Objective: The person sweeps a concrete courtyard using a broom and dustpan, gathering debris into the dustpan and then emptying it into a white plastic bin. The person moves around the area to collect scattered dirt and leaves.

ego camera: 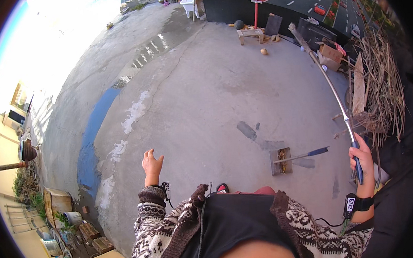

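Note:
My right hand (362, 155) grips the dark blue handle of a long-handled cleaning tool (333, 93). Its silver shaft slants up and to the left, ending in a narrow, frayed grey head whose exact kind I cannot tell. Over the concrete floor (199, 129), my left hand (153, 165) is empty, its fingers spread. A metal dustpan (274, 164) lies on the concrete between me and the right-hand tool, its blue-gripped handle pointing right. Dry leaves or scraps (283, 159) are gathered in the pan.
Dry branches (384, 86) are heaped at the right, near a cardboard box (330, 53). A low wooden stool (250, 34) and a small round object (264, 51) are farther off. Bricks (89, 231) and a planter (73, 218) sit at lower left. Wet concrete (148, 54) shines ahead.

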`<move>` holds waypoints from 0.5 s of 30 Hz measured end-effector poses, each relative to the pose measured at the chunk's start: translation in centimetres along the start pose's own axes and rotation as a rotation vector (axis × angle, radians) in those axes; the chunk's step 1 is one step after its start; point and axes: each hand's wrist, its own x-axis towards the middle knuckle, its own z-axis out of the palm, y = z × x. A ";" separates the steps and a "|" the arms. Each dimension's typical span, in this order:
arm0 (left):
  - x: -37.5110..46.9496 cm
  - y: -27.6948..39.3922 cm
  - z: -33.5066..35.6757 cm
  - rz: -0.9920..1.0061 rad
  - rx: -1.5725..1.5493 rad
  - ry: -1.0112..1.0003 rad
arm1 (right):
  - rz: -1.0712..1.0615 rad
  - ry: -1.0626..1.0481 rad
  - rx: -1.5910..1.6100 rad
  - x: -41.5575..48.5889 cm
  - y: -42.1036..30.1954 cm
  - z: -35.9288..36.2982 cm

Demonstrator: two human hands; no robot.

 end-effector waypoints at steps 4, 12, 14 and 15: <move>5.0 -2.4 0.5 -0.088 -0.037 -0.006 | -0.023 -0.084 -0.004 5.8 -2.5 8.5; 16.5 -7.1 3.6 -0.340 0.021 -0.048 | 0.126 -0.234 0.058 22.5 -4.8 23.8; 18.1 -10.4 3.5 -0.542 -0.004 -0.073 | 0.189 -0.275 0.045 28.1 -4.9 28.3; 17.7 -12.3 3.1 -0.680 -0.034 -0.102 | 0.223 -0.300 0.040 30.9 -5.0 30.6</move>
